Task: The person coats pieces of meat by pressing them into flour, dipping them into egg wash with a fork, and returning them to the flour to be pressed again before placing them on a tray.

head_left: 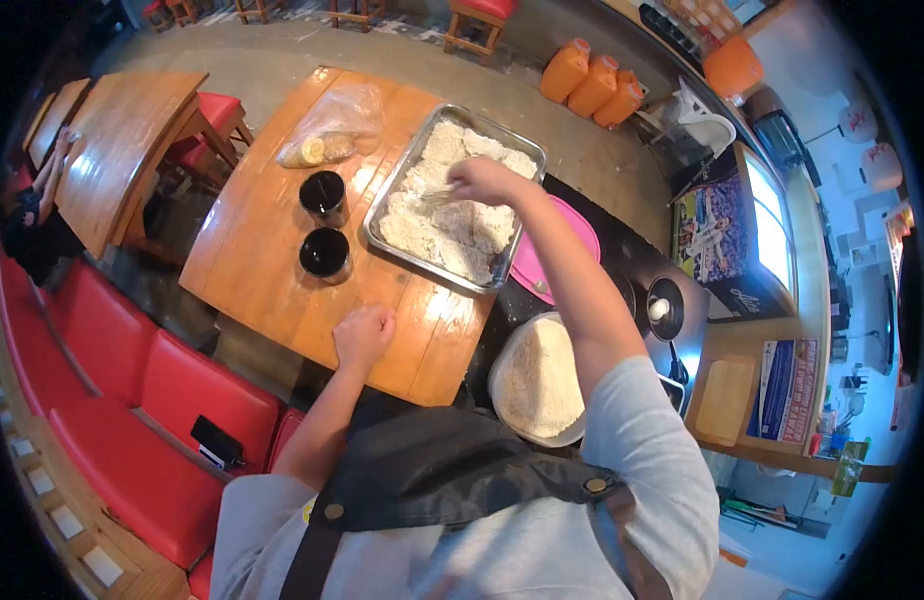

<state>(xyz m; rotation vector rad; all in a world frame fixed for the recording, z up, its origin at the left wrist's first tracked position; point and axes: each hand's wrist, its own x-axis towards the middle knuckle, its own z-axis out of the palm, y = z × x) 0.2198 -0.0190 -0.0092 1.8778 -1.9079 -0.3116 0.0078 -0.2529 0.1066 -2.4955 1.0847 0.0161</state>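
Observation:
My right hand (484, 182) is over a rectangular metal tray (422, 262) on the wooden table, its fingers closed. Below the fingertips is a pale, streaky thing, too blurred to name. The tray holds several flat pieces coated in pale crumbs (412, 219). My left hand (364, 334) rests as a fist near the table's front edge, with nothing visible in it. Beyond it stand two dark cups (325, 254). A clear plastic bag (332, 128) with yellowish contents lies at the table's far left.
A container of pale crumbs (539, 385) sits on the dark surface at right, near a pink lid (565, 243). Further right is a black pan (666, 308) with a white item in it. Red bench seats (207, 385) line the left; orange jugs (592, 83) stand on the floor.

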